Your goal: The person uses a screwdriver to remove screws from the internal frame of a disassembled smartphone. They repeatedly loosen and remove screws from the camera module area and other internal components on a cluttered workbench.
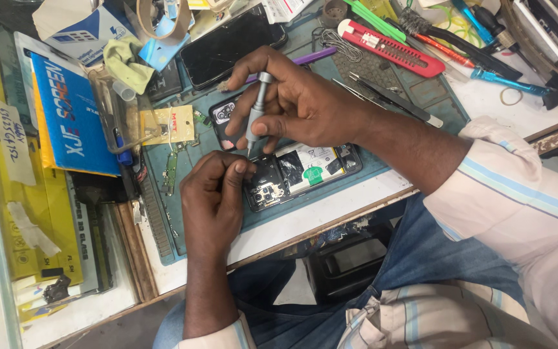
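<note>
While the opened phone [305, 171] lies back-up on the blue-green work mat [369, 81], the right hand [298, 106] pinches a grey precision screwdriver [257, 110] upright, fingers wrapped round its shaft, tip set at the phone's upper edge. At the phone's camera end, the left hand [214, 190] rests with fingers curled together against the frame. Beyond the phone lie a red utility knife [392, 48] and a dark spare screen [230, 45].
</note>
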